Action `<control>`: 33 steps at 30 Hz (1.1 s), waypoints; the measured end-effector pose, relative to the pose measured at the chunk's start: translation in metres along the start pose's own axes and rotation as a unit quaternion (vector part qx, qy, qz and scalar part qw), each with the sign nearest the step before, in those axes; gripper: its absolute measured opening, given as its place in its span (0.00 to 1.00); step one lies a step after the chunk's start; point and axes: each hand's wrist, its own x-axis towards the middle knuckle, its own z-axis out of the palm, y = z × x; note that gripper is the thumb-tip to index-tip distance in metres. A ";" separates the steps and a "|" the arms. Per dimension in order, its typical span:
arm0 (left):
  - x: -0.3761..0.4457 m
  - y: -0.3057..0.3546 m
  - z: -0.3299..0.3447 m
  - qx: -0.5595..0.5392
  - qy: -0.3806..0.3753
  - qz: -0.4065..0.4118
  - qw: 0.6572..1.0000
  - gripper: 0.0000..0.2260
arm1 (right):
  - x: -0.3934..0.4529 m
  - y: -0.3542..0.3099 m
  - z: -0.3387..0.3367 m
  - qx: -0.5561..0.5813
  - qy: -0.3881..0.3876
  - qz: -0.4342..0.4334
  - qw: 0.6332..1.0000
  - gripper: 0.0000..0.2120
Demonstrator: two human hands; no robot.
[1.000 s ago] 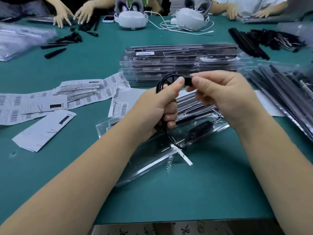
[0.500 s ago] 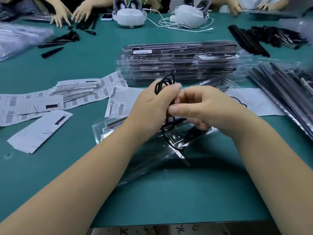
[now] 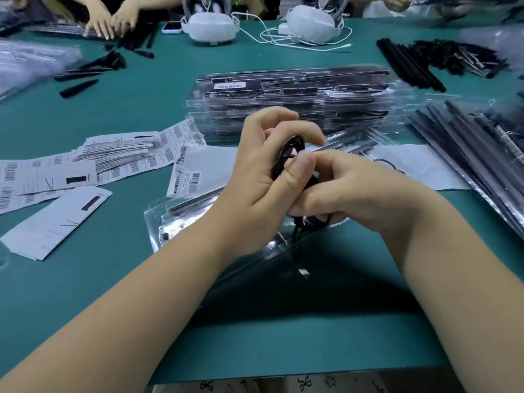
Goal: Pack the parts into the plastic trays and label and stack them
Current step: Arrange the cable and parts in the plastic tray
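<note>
Green table (image 3: 119,279) fills the view. Far centre: stack of packed clear trays (image 3: 297,106), white label on the top one, edges blurred. Right edge: pile of long bagged black parts (image 3: 482,148). Far right: loose black parts (image 3: 442,58) in a heap. Left of centre: barcode label sheets (image 3: 93,163), overlapping, with a separate white card stack (image 3: 56,222) nearer the table edge.

Directly under the hands: open plastic tray (image 3: 181,222), lying at an angle on the table, long dark parts visible in its upper slots.

Left hand (image 3: 255,177): fingers curled round a coiled black cable (image 3: 286,157), loops showing between thumb and fingers, held above the tray. Right hand (image 3: 354,194): fingers curled, pinching the same cable against the left hand; thumb tip pressed at the coil. Cable tail hangs below both hands over the tray; its plug end (image 3: 303,272) lies at the tray's near edge.

Far side: two white headsets (image 3: 209,28) with white cords, a phone (image 3: 171,26), other persons' hands (image 3: 110,21) on parts.
</note>
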 end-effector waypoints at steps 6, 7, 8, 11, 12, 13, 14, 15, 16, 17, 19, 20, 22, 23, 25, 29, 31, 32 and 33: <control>0.002 -0.004 -0.003 0.016 -0.138 -0.078 0.987 0.14 | -0.001 -0.002 -0.015 0.069 0.041 0.029 0.996 0.08; 0.002 -0.004 -0.004 0.049 -0.159 -0.109 0.980 0.12 | -0.002 -0.002 -0.019 0.083 0.048 0.031 0.995 0.08; 0.001 -0.006 -0.003 0.080 -0.172 -0.132 0.973 0.11 | -0.002 -0.002 -0.022 0.086 0.049 0.030 0.995 0.08; 0.000 -0.008 0.004 0.089 -0.167 -0.161 0.969 0.16 | -0.003 0.000 -0.024 0.073 0.053 0.008 0.996 0.08; 0.001 -0.007 0.004 0.083 -0.167 -0.171 0.967 0.18 | -0.003 0.000 -0.023 0.081 0.059 -0.004 0.995 0.07; 0.000 -0.006 0.002 0.073 -0.172 -0.179 0.966 0.18 | -0.003 -0.001 -0.021 0.099 0.068 -0.017 0.993 0.07; 0.001 -0.004 -0.002 0.056 -0.179 -0.192 0.963 0.18 | -0.002 -0.001 -0.019 0.114 0.081 -0.031 0.990 0.05; 0.000 -0.003 -0.007 0.029 -0.184 -0.205 0.961 0.17 | -0.001 -0.001 -0.017 0.098 0.101 -0.047 0.989 0.04; 0.003 -0.002 -0.008 -0.002 -0.191 -0.219 0.957 0.16 | 0.000 -0.001 -0.015 0.037 0.124 -0.066 0.989 0.04; 0.009 -0.001 -0.005 -0.018 -0.204 -0.239 0.949 0.15 | 0.002 0.001 -0.014 -0.060 0.144 -0.084 0.984 0.04; 0.006 0.000 -0.006 -0.015 -0.309 -0.286 0.907 0.12 | 0.005 0.007 -0.014 -0.265 0.157 -0.109 0.945 0.08; 0.006 -0.003 -0.006 -0.020 -0.343 -0.313 0.885 0.12 | 0.006 0.008 -0.015 -0.334 0.159 -0.115 0.922 0.10; 0.013 -0.010 -0.012 -0.159 -0.332 -0.326 0.871 0.17 | 0.005 0.007 -0.016 -0.383 0.170 -0.151 0.896 0.15; 0.019 -0.015 -0.019 -0.261 -0.292 -0.342 0.854 0.21 | 0.004 0.005 -0.015 -0.388 0.175 -0.182 0.886 0.18; 0.020 -0.024 -0.038 -0.384 -0.308 -0.336 0.803 0.24 | 0.003 0.002 -0.012 -0.394 0.182 -0.243 0.867 0.20; 0.019 -0.030 -0.037 -0.404 -0.332 -0.355 0.775 0.35 | 0.006 0.001 0.005 -0.359 0.159 -0.283 0.875 0.15; 0.017 -0.031 -0.036 -0.381 -0.299 -0.354 0.800 0.47 | 0.012 -0.002 0.013 -0.261 0.124 -0.238 0.927 0.11; 0.015 -0.032 -0.037 -0.381 -0.280 -0.349 0.809 0.50 | 0.014 -0.003 0.014 -0.243 0.127 -0.220 0.936 0.10; 0.013 -0.033 -0.037 -0.387 -0.267 -0.343 0.813 0.49 | 0.014 -0.003 0.015 -0.271 0.141 -0.219 0.927 0.09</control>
